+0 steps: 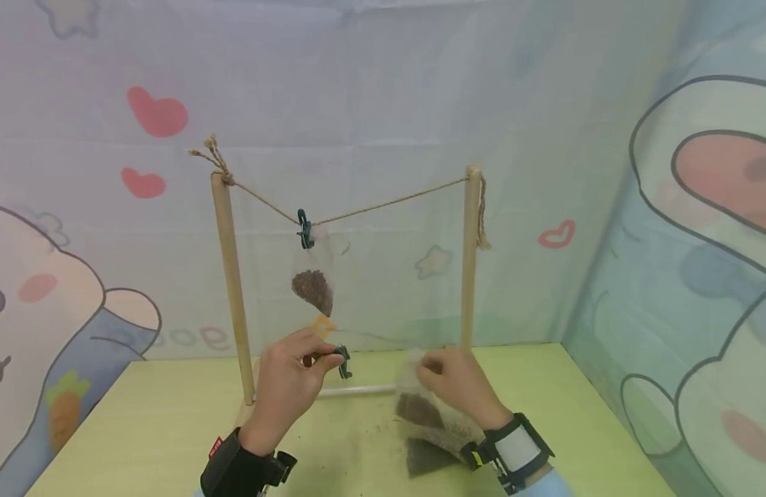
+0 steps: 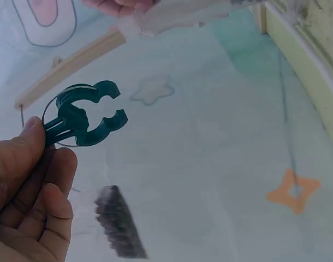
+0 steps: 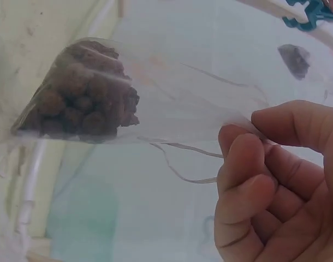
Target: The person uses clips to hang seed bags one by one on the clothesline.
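My left hand [image 1: 295,373] pinches the handles of a dark green plastic clip [image 2: 82,117], and its curved jaws are spread apart. In my right hand [image 1: 460,383] a clear drawstring bag [image 3: 177,103] is pinched by its top edge; brown lumpy pieces [image 3: 82,95] fill its bottom and loose strings trail from the top. A twine line [image 1: 389,203] runs between two wooden posts above my hands. On it a second green clip [image 1: 304,229] holds another clear bag [image 1: 313,286] with brown pieces, which pulls the line down.
The left post [image 1: 231,283] and right post [image 1: 470,262] stand at the back of the yellow-green table [image 1: 140,428], joined low down by a white bar [image 1: 358,391]. Another bag with dark contents [image 1: 427,457] lies near my right wrist. A printed cloth backdrop [image 1: 383,83] hangs behind.
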A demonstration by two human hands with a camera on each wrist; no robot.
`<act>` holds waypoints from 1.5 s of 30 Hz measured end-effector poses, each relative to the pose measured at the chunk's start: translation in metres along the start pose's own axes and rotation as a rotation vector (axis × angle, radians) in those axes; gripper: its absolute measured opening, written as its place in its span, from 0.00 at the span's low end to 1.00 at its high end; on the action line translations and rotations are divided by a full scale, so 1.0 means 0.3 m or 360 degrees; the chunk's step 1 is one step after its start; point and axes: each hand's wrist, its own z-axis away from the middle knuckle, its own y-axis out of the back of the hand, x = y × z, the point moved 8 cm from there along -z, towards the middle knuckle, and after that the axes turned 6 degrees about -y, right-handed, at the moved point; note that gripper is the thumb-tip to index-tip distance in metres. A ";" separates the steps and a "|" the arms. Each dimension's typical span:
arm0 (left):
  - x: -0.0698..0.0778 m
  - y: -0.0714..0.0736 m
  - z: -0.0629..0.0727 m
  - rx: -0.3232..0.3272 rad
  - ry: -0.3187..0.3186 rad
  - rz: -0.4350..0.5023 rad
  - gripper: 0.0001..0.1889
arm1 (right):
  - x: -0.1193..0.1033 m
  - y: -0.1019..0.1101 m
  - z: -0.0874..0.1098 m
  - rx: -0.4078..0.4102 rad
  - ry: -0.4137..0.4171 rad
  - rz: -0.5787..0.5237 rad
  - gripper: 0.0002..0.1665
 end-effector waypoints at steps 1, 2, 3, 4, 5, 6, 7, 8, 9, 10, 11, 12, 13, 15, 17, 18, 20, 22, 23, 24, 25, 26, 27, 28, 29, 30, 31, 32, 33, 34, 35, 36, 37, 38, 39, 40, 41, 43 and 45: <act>0.006 0.004 -0.017 0.0006 -0.0020 -0.0004 0.07 | -0.011 0.007 -0.009 -0.0002 0.0015 -0.0001 0.17; 0.013 0.008 -0.035 0.0009 -0.0039 -0.0005 0.07 | -0.023 0.014 -0.020 -0.0010 0.0030 -0.0010 0.16; 0.019 0.013 -0.052 0.0015 -0.0056 0.0003 0.06 | -0.034 0.022 -0.030 -0.0015 0.0039 -0.0021 0.15; 0.026 0.017 -0.070 0.0018 -0.0075 0.0009 0.06 | -0.045 0.031 -0.041 -0.0023 0.0044 -0.0043 0.14; 0.030 0.021 -0.089 0.0023 -0.0087 0.0012 0.06 | -0.058 0.042 -0.053 -0.0026 0.0051 -0.0071 0.14; 0.035 0.026 -0.108 0.0028 -0.0099 0.0013 0.06 | -0.071 0.053 -0.066 -0.0027 0.0060 -0.0097 0.14; 0.039 0.031 -0.127 0.0033 -0.0109 0.0014 0.06 | -0.084 0.063 -0.079 -0.0033 0.0065 -0.0129 0.14; 0.043 0.035 -0.146 0.0037 -0.0116 0.0017 0.05 | -0.097 0.075 -0.092 -0.0037 0.0068 -0.0162 0.14; 0.046 0.039 -0.165 0.0042 -0.0123 0.0016 0.05 | -0.112 0.087 -0.105 -0.0037 0.0076 -0.0192 0.15; 0.050 0.042 -0.184 0.0043 -0.0127 0.0018 0.05 | -0.126 0.099 -0.119 -0.0032 0.0085 -0.0215 0.16; 0.052 0.045 -0.202 0.0045 -0.0128 0.0018 0.05 | -0.141 0.110 -0.133 -0.0029 0.0096 -0.0232 0.17; 0.055 0.048 -0.220 0.0049 -0.0130 0.0020 0.05 | -0.156 0.121 -0.147 -0.0027 0.0106 -0.0238 0.17; 0.058 0.051 -0.237 0.0054 -0.0133 0.0023 0.04 | -0.170 0.131 -0.159 -0.0020 0.0116 -0.0235 0.18; 0.064 0.057 -0.270 0.0073 -0.0139 0.0021 0.04 | -0.197 0.150 -0.184 0.0000 0.0146 -0.0220 0.17; 0.068 0.066 -0.302 0.0103 -0.0137 0.0018 0.03 | -0.223 0.164 -0.209 0.0007 0.0160 -0.0199 0.17; 0.070 0.072 -0.319 0.0121 -0.0134 0.0013 0.02 | -0.234 0.170 -0.219 0.0008 0.0160 -0.0198 0.16; 0.073 0.081 -0.350 0.0154 -0.0129 -0.0003 0.03 | -0.254 0.180 -0.239 0.0002 0.0153 -0.0207 0.15; 0.074 0.090 -0.376 0.0187 -0.0128 -0.0007 0.03 | -0.271 0.190 -0.258 -0.0005 0.0153 -0.0222 0.15; 0.073 0.093 -0.389 0.0207 -0.0129 -0.0006 0.03 | -0.280 0.196 -0.266 -0.0008 0.0147 -0.0237 0.15; 0.072 0.098 -0.399 0.0227 -0.0132 -0.0006 0.03 | -0.285 0.201 -0.275 -0.0006 0.0146 -0.0240 0.15; 0.070 0.101 -0.409 0.0246 -0.0134 -0.0001 0.04 | -0.290 0.205 -0.283 -0.0006 0.0147 -0.0240 0.15; 0.067 0.106 -0.417 0.0269 -0.0135 0.0002 0.04 | -0.296 0.210 -0.291 -0.0005 0.0146 -0.0248 0.15; 0.062 0.109 -0.424 0.0288 -0.0132 0.0006 0.04 | -0.300 0.214 -0.299 -0.0002 0.0147 -0.0249 0.15; 0.057 0.114 -0.431 0.0310 -0.0128 0.0015 0.05 | -0.305 0.218 -0.305 -0.0001 0.0137 -0.0251 0.14; 0.051 0.118 -0.438 0.0333 -0.0122 0.0015 0.05 | -0.311 0.222 -0.312 0.0000 0.0130 -0.0254 0.14; 0.046 0.123 -0.444 0.0354 -0.0116 0.0015 0.05 | -0.315 0.225 -0.319 0.0003 0.0134 -0.0253 0.14; 0.041 0.127 -0.449 0.0373 -0.0112 0.0014 0.05 | -0.322 0.231 -0.324 0.0006 0.0131 -0.0252 0.14; 0.037 0.132 -0.455 0.0393 -0.0109 0.0011 0.05 | -0.329 0.236 -0.329 0.0009 0.0134 -0.0252 0.14; 0.033 0.136 -0.460 0.0413 -0.0109 0.0013 0.05 | -0.336 0.241 -0.334 0.0013 0.0139 -0.0242 0.14; 0.030 0.141 -0.465 0.0433 -0.0108 0.0020 0.06 | -0.343 0.246 -0.340 0.0019 0.0145 -0.0235 0.14; 0.027 0.146 -0.469 0.0449 -0.0105 0.0020 0.06 | -0.351 0.250 -0.346 0.0025 0.0154 -0.0223 0.14; 0.024 0.150 -0.473 0.0464 -0.0102 0.0025 0.06 | -0.358 0.254 -0.351 0.0030 0.0160 -0.0216 0.14; 0.023 0.154 -0.476 0.0473 -0.0099 0.0025 0.07 | -0.366 0.259 -0.356 0.0034 0.0165 -0.0212 0.15; 0.022 0.157 -0.479 0.0482 -0.0092 0.0029 0.07 | -0.372 0.262 -0.361 0.0036 0.0169 -0.0212 0.15; 0.021 0.159 -0.481 0.0491 -0.0084 0.0030 0.07 | -0.378 0.265 -0.366 0.0038 0.0171 -0.0212 0.15; 0.020 0.161 -0.484 0.0496 -0.0075 0.0029 0.07 | -0.383 0.268 -0.370 0.0040 0.0169 -0.0219 0.15; 0.020 0.163 -0.486 0.0502 -0.0066 0.0024 0.07 | -0.387 0.270 -0.373 0.0041 0.0163 -0.0226 0.15; 0.020 0.164 -0.490 0.0516 -0.0052 0.0016 0.07 | -0.392 0.272 -0.380 0.0045 0.0152 -0.0248 0.15; 0.019 0.163 -0.491 0.0532 -0.0047 0.0003 0.07 | -0.394 0.270 -0.385 0.0051 0.0138 -0.0266 0.15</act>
